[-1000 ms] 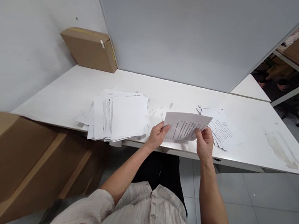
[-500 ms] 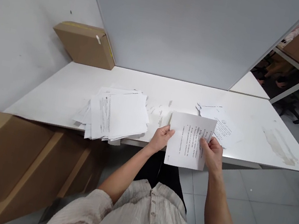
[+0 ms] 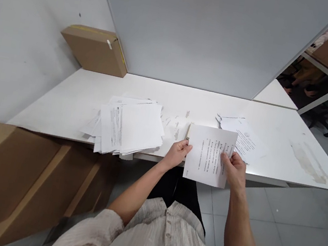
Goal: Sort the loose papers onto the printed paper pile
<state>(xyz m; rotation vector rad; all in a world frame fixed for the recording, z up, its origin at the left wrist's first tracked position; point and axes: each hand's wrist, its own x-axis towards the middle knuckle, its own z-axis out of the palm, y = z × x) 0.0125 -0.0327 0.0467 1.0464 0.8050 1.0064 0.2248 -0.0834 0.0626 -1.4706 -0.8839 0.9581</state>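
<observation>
The left grip (image 3: pixel 177 154) and right grip (image 3: pixel 236 168) pinch printed paper (image 3: pixel 207 157) by opposite sides near the white table (image 3: pixel 276 146).

The left hand (image 3: pixel 178 154) and right hand (image 3: pixel 236 171) hold a printed paper (image 3: pixel 207 157) by its opposite sides, at the front edge of the tabletop (image 3: pixel 277 138). On the left lies an uneven paper pile (image 3: pixel 138 127), and on the right a smaller pile (image 3: pixel 247 139), partly behind the held paper. A cardboard box (image 3: pixel 96 54) stands at the back left.
</observation>
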